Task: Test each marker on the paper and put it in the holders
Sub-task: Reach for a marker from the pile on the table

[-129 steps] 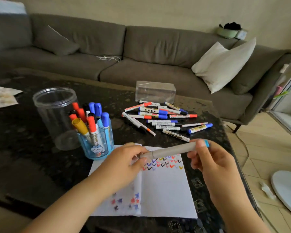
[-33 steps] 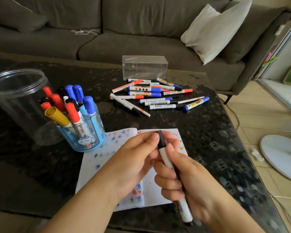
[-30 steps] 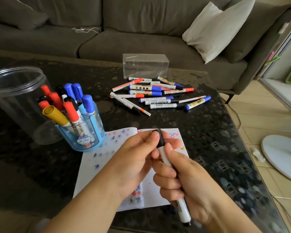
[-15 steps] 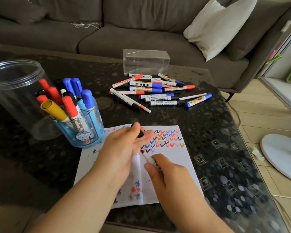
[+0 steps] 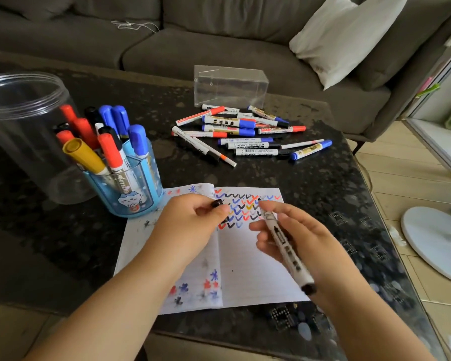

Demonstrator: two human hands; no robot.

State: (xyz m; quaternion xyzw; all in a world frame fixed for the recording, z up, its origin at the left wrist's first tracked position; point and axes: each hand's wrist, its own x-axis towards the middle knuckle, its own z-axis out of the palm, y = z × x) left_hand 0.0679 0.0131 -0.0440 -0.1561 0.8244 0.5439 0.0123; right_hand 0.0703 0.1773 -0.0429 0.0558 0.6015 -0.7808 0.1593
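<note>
My right hand grips an uncapped white marker with black print, its tip down on the white paper among rows of coloured tick marks. My left hand rests on the paper's left part and pinches the marker's black cap. A blue holder to the left of the paper is packed with several red, blue, black and yellow markers. A pile of loose markers lies further back on the dark table.
A tall clear plastic jar stands behind the blue holder at the left. A clear plastic box sits behind the loose markers. A grey sofa with a white cushion runs along the back. The table's right edge drops to a wooden floor.
My hands pulled the black cap off the marker. The left hand kept the cap, and the right hand turned the marker tip-down and brought it to the tick marks on the paper.
</note>
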